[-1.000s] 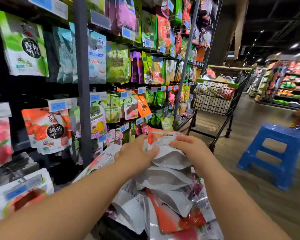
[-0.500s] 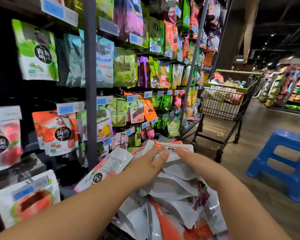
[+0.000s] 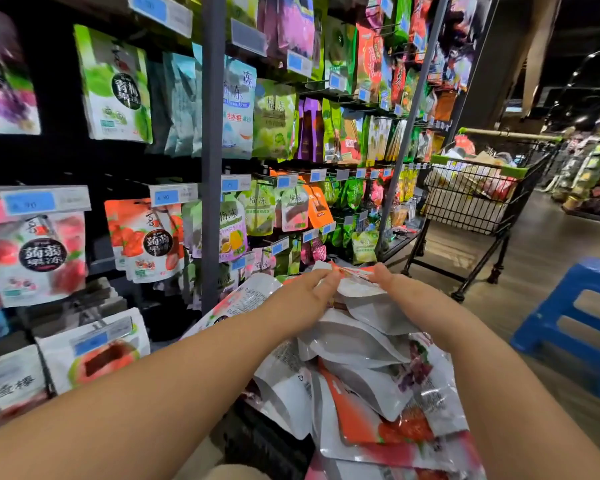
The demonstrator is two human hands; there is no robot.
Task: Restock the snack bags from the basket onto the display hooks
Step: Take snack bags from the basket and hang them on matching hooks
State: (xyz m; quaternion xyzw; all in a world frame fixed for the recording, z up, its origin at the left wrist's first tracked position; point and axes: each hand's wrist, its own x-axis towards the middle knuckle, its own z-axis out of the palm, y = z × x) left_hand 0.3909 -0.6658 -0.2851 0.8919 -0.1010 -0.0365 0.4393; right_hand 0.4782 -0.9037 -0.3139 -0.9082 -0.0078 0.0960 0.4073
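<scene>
A heap of white and orange-red snack bags fills a dark basket low in the middle. The topmost bag lies on the heap with its orange top edge up. My left hand pinches that edge from the left. My right hand holds the same edge from the right, fingertips nearly meeting. To the left, display hooks carry hanging bags, among them strawberry jelly bags under blue price tags.
A grey shelf upright stands just left of my hands. A black shopping cart full of goods is parked ahead on the right. A blue plastic step stool sits on the wooden floor at the right.
Both hands have slid up from the bag's body to its top edge and now pinch it. The view has turned slightly left and closer to the shelf.
</scene>
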